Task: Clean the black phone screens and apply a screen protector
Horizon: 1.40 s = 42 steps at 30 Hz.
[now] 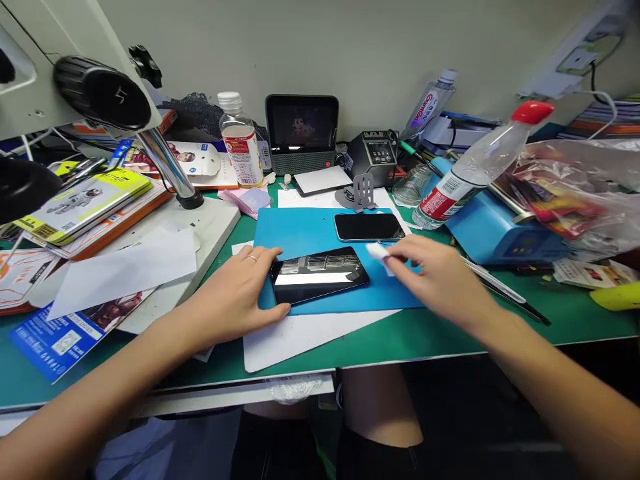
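With the black phone [320, 277] as the clock's centre, lying on the blue mat [295, 230] on the bench [370, 347], the left hand [245, 287] sits at 9 o'clock. Its thumb and fingers spread wide around the phone's near-left end, touching it. At 3 o'clock, the right hand [435, 273] pinches a white wipe [379, 252] between narrowed fingers, apart from the phone. A second phone [369, 227] lies between 1 and 2 o'clock.
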### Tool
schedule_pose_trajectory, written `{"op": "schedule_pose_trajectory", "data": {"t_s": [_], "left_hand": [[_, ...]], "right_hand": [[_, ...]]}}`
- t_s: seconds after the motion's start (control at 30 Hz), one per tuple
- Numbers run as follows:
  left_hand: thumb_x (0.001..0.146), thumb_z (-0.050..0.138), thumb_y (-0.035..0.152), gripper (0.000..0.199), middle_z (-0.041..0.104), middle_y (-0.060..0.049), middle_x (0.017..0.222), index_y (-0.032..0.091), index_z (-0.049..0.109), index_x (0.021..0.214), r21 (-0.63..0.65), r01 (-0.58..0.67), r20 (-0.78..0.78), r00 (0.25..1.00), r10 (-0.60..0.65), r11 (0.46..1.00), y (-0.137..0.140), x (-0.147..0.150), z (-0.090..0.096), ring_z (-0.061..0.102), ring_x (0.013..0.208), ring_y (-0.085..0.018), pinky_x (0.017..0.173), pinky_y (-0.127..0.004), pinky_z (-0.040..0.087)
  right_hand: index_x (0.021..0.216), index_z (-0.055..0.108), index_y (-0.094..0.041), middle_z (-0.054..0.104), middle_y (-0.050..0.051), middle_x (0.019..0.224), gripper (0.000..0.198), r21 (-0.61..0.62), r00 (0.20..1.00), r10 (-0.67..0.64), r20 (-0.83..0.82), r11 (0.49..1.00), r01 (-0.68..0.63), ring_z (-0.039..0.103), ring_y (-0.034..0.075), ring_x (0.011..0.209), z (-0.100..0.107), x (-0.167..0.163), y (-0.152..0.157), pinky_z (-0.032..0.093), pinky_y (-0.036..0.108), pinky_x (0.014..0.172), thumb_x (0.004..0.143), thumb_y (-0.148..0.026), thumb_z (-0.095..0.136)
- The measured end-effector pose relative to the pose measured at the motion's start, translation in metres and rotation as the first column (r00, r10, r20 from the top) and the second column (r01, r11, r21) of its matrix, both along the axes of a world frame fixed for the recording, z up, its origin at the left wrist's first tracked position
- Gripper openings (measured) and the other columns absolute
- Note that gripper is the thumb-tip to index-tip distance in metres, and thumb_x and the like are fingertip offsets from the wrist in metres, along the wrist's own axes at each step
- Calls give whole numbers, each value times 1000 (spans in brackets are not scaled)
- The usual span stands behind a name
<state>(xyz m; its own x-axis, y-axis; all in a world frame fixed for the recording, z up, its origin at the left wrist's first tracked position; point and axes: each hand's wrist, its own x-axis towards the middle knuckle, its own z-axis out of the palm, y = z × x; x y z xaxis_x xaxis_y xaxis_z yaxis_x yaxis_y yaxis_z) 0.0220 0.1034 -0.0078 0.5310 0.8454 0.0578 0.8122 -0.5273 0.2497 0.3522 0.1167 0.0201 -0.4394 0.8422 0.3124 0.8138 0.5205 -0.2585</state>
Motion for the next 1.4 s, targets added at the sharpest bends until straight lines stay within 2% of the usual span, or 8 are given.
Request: {"op": "schedule_pose_trajectory", "data": {"t_s": [0.1,0.23,0.5,0.67,0.87,1.07,1.23,1.4], "left_hand": [[89,61,59,77,63,-21,130,7,43,143,47,50,-101,994,-45,998,2,16,11,55,122,-39,101,-51,47],[88,64,61,74,63,-19,129,7,50,136,61,151,-99,985,-144,987,14,40,15,57,115,-37,95,-48,50],[89,64,47,48,69,-13,114,13,54,121,38,132,66,989,-134,991,22,49,-4,59,107,-33,85,-45,52],[89,62,48,43,69,-13,116,16,53,117,60,141,108,983,-146,988,21,47,-9,59,108,-31,84,-43,52],[89,60,47,41,70,-11,111,17,52,116,40,121,99,987,-124,992,22,49,-8,60,107,-31,84,-43,52],[90,59,47,39,69,-10,100,18,52,115,5,89,69,994,-89,996,20,51,-5,58,99,-32,78,-45,50],[90,59,46,38,69,-10,105,18,51,114,-27,76,58,996,-74,997,18,52,-3,57,101,-32,78,-46,50],[89,60,45,38,69,-9,99,18,52,115,-43,65,53,997,-63,997,18,52,-1,57,101,-32,78,-46,50]], "right_hand": [[105,72,-20,68,9,98,22,111,997,82,3,990,-81,65,24,90,-25,-19,-29,56,41,78,98,-20,51],[123,69,-14,65,13,102,30,128,996,-26,82,992,15,59,27,93,-41,-35,-51,55,44,80,100,-25,52],[117,70,-11,57,11,90,40,88,953,-140,268,989,121,50,25,85,-35,-49,-28,47,40,76,106,-36,42],[128,65,-9,57,10,92,39,118,966,-143,216,986,120,49,24,85,-37,-42,-44,45,37,73,105,-35,45],[102,71,-16,54,9,89,34,-29,966,-115,230,992,125,50,23,86,-32,-43,-14,45,36,75,106,-34,42],[123,67,-15,56,8,93,39,-101,982,-75,172,990,94,51,24,90,-28,-30,-27,46,39,79,107,-38,39],[93,70,-16,55,7,89,41,-165,982,-66,176,982,96,50,23,89,-26,-33,-9,44,39,80,108,-33,35],[108,69,-13,56,7,86,35,-134,986,-8,168,990,31,51,22,86,-27,-30,-17,44,37,76,107,-26,36]]}}
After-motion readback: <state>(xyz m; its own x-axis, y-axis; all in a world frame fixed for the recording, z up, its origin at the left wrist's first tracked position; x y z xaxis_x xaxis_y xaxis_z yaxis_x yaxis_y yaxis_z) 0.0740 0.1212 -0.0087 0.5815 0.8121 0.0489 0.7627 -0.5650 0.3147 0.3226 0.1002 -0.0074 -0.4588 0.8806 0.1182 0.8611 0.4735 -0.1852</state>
